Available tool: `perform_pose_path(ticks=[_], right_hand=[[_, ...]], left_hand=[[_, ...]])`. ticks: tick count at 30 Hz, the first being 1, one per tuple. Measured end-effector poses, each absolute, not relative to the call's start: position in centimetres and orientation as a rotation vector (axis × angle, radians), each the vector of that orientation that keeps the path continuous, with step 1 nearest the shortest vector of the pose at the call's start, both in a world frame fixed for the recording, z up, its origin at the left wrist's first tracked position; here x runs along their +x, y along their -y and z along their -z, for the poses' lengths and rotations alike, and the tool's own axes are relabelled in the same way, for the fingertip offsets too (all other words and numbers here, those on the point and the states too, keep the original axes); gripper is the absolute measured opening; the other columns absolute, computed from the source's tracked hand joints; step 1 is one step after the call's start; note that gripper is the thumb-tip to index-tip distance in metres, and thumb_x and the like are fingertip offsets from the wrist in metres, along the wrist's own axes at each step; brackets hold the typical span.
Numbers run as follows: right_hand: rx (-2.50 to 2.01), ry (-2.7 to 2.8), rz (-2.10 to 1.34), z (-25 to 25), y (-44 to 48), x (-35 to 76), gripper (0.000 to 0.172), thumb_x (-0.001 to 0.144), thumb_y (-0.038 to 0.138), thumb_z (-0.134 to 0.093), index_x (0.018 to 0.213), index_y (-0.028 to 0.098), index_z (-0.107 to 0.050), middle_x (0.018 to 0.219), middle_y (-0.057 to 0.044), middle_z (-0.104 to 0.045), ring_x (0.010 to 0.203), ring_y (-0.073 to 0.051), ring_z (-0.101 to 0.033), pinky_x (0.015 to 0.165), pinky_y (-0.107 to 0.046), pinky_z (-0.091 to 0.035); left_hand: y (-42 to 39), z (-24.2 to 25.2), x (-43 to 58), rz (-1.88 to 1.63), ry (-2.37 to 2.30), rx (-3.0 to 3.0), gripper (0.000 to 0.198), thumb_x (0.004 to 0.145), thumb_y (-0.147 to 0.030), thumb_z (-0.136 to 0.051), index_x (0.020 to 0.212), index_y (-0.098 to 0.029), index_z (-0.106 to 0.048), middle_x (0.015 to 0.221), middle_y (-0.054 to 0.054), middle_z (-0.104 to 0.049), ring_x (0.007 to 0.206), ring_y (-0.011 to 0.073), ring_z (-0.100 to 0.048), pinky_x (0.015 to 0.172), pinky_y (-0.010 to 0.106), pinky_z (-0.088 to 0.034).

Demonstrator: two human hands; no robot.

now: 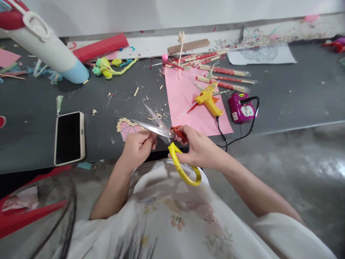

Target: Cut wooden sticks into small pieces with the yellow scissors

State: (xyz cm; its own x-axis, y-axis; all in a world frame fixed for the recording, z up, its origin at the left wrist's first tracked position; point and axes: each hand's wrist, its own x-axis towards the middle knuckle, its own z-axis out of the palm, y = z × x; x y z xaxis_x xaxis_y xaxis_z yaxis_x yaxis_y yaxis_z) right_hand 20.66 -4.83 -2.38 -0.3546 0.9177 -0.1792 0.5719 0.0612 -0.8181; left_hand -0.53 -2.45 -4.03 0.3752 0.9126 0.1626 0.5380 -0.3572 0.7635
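My right hand [198, 145] grips a pair of scissors [185, 169] with yellow handles. The blades are spread and point left, above the table edge. Close to the lower blade, my left hand [137, 149] is closed with thumb and fingers pinched together; whatever small thing lies between them is hidden. Just beyond the left hand lies a pink paper piece [125, 128] with drawn lines, its curved upper edge covered with small pale wooden bits. Several more cut bits [157, 117] are scattered on the table near the blade tips.
A yellow glue gun [208, 99] rests on pink paper [175, 91], its cord running to a purple power socket [242, 108]. Wrapped chopsticks [223, 70] lie behind. To the left are a phone [68, 138], a white-and-blue bottle [59, 46] and yellow yarn [107, 68].
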Motion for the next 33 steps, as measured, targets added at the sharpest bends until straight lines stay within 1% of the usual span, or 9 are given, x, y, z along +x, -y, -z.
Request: perform_pose_path(ticks=[3,7,14,17,20,22,27,30,33], right_hand=[[-1.488,1.978,-1.217,2.4,4.7,20.7,0.042,0.072,0.042,-0.068,0.100,0.017,-0.049,0.095,-0.007,-0.060,0.080,-0.017,-0.056,0.071,-0.031,-0.046],[-1.515,2.022,-1.211,2.3,4.6,20.8,0.033,0.075,0.042,-0.063,0.091,0.020,-0.045,0.088,-0.003,-0.058,0.072,-0.015,-0.052,0.065,-0.029,-0.043],[-1.591,2.033,-1.202,2.2,4.4,20.6,0.033,0.071,0.042,-0.065,0.083,0.022,-0.042,0.077,0.001,-0.057,0.063,-0.013,-0.049,0.058,-0.026,-0.038],[-1.612,2.002,-1.204,2.4,4.3,20.5,0.032,0.071,0.042,-0.064,0.081,0.022,-0.042,0.076,0.002,-0.058,0.062,-0.013,-0.049,0.057,-0.026,-0.038],[-1.644,1.975,-1.198,2.5,4.3,20.4,0.033,0.072,0.045,-0.064,0.079,0.022,-0.042,0.076,0.001,-0.059,0.061,-0.012,-0.049,0.056,-0.026,-0.037],[-1.650,1.959,-1.197,2.4,4.3,20.3,0.034,0.072,0.046,-0.064,0.083,0.021,-0.045,0.081,-0.001,-0.061,0.065,-0.014,-0.052,0.059,-0.027,-0.040],[-1.584,1.940,-1.225,2.1,4.5,20.2,0.043,0.075,0.045,-0.066,0.103,0.017,-0.049,0.103,-0.010,-0.064,0.086,-0.020,-0.061,0.073,-0.032,-0.048],[-1.531,1.958,-1.205,2.1,4.6,20.3,0.056,0.074,0.045,-0.068,0.114,0.014,-0.046,0.115,-0.015,-0.060,0.098,-0.023,-0.060,0.083,-0.036,-0.049],[-1.497,2.005,-1.194,2.1,4.6,20.5,0.059,0.075,0.047,-0.068,0.117,0.013,-0.044,0.119,-0.016,-0.058,0.103,-0.025,-0.059,0.087,-0.039,-0.049]], left_hand=[[2.4,4.0,-0.5,-0.790,-1.234,2.015,0.043,0.093,-0.027,-0.041,0.054,-0.018,-0.054,0.048,-0.002,-0.058,0.046,0.0089,-0.050,0.049,0.021,-0.037],[2.3,4.1,-0.6,-0.797,-1.228,2.015,0.042,0.094,-0.026,-0.042,0.054,-0.018,-0.054,0.048,-0.002,-0.058,0.046,0.0086,-0.050,0.050,0.021,-0.037],[2.4,4.4,-0.7,-0.769,-1.245,2.038,0.044,0.097,-0.032,-0.041,0.057,-0.018,-0.055,0.052,-0.002,-0.059,0.048,0.0090,-0.050,0.052,0.021,-0.039],[2.7,5.0,-0.6,-0.781,-1.325,2.088,0.040,0.097,-0.034,-0.041,0.066,-0.018,-0.059,0.059,-0.001,-0.063,0.055,0.0099,-0.055,0.057,0.020,-0.041],[2.9,5.8,-0.4,-0.894,-1.443,2.180,0.025,0.095,-0.031,-0.046,0.083,-0.019,-0.065,0.072,0.001,-0.069,0.066,0.0118,-0.062,0.063,0.021,-0.044],[3.0,6.3,-0.3,-0.967,-1.445,2.277,0.021,0.094,-0.027,-0.046,0.087,-0.020,-0.066,0.076,0.002,-0.071,0.070,0.0127,-0.063,0.067,0.022,-0.045],[2.9,6.2,-0.3,-1.034,-1.369,2.378,0.026,0.093,-0.020,-0.044,0.079,-0.019,-0.066,0.073,0.002,-0.071,0.067,0.0119,-0.063,0.066,0.021,-0.044],[2.8,5.5,-0.3,-0.964,-1.354,2.258,0.032,0.095,-0.023,-0.045,0.072,-0.018,-0.066,0.065,0.000,-0.068,0.059,0.0100,-0.060,0.060,0.021,-0.042],[2.7,4.9,-0.4,-0.868,-1.331,2.129,0.038,0.095,-0.028,-0.045,0.067,-0.017,-0.067,0.057,-0.001,-0.063,0.051,0.0091,-0.055,0.054,0.022,-0.039]])
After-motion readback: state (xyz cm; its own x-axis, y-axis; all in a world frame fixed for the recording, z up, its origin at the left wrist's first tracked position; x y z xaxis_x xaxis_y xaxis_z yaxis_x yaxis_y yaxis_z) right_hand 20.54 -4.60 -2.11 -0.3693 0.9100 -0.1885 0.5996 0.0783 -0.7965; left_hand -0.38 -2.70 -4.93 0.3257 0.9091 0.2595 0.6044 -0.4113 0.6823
